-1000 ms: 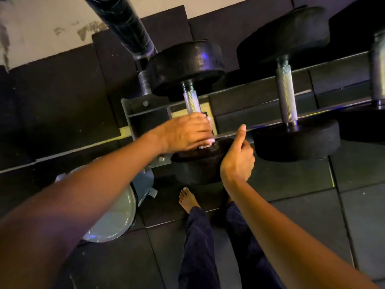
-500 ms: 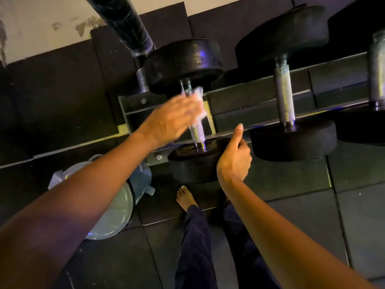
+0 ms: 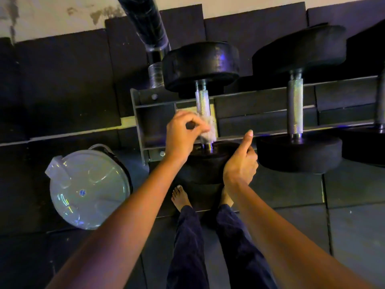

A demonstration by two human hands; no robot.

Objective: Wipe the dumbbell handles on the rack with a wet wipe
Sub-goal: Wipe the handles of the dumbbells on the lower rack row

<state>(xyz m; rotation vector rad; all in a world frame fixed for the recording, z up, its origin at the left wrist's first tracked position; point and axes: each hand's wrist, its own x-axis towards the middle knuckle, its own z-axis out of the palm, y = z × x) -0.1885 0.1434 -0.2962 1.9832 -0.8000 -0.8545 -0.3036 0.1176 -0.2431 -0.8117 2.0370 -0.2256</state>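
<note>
A black dumbbell lies across the dark metal rack (image 3: 260,113), its knurled silver handle (image 3: 201,102) pointing away from me. My left hand (image 3: 183,136) pinches a white wet wipe (image 3: 208,130) that is wrapped round the near end of that handle. The dumbbell's near head (image 3: 205,163) sits below the wipe. My right hand (image 3: 240,163) grips the right edge of that head, thumb up. A second dumbbell handle (image 3: 295,107) lies bare to the right.
A round grey lidded tub (image 3: 87,188) stands on the floor mats at the left. A black padded pole (image 3: 145,21) rises behind the rack's left end. My bare feet (image 3: 180,197) stand under the rack. A third dumbbell (image 3: 375,142) shows at the right edge.
My left hand slid with the wipe from the handle's near end up to its far end, then back down to the near end. The right hand stayed on the dumbbell head.
</note>
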